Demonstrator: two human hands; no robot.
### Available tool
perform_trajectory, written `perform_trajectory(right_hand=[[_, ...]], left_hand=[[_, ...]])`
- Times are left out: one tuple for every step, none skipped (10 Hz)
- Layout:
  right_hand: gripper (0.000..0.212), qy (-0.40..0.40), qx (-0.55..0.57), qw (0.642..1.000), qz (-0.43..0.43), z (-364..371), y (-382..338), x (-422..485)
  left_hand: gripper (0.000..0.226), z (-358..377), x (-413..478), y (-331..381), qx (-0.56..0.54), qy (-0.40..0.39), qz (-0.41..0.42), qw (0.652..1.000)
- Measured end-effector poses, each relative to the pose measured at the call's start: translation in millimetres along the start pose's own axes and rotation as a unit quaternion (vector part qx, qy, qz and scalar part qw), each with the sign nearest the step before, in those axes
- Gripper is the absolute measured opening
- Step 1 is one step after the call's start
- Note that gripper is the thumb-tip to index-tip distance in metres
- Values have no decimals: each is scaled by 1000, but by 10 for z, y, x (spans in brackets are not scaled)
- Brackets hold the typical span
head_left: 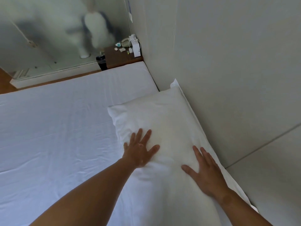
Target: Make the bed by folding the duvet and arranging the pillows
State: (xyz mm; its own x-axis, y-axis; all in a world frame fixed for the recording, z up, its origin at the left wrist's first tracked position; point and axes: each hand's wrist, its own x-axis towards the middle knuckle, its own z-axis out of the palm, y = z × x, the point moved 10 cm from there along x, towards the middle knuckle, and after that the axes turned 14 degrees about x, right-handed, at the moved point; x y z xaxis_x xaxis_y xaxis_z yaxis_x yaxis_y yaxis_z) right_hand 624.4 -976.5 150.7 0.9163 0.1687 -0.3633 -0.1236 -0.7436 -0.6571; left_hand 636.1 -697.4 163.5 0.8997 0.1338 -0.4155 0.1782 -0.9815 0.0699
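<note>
A white pillow [159, 118] lies on the bed along the pale wall at the right. My left hand [140, 149] rests flat on the pillow's left side, fingers spread, holding nothing. Flat on the pillow's near right part, close to the wall, lies my right hand [205, 173], fingers also spread. The bed [57, 128] is covered by a smooth white sheet. No duvet is in view.
A dark wooden nightstand [117, 57] stands in the far corner with a white box [136, 48], a phone and small items on it. A black bin [101, 61] sits beside it. A frosted glass partition [48, 38] shows a blurred person behind it.
</note>
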Motion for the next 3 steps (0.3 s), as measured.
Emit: perform_trajectory(right_hand=[[90,53,-2,999,1,24,-142,-240],[89,81,-39,996,14,200,-399,-581],[100,130,-61,989,-41,570,-727,-948]], left_hand=[[86,189,-495,-139,-21,10,48,999],[80,476,-1015,-388,-32,-5,86,996],[69,833,-1607,-657,-48,-49,113,991]])
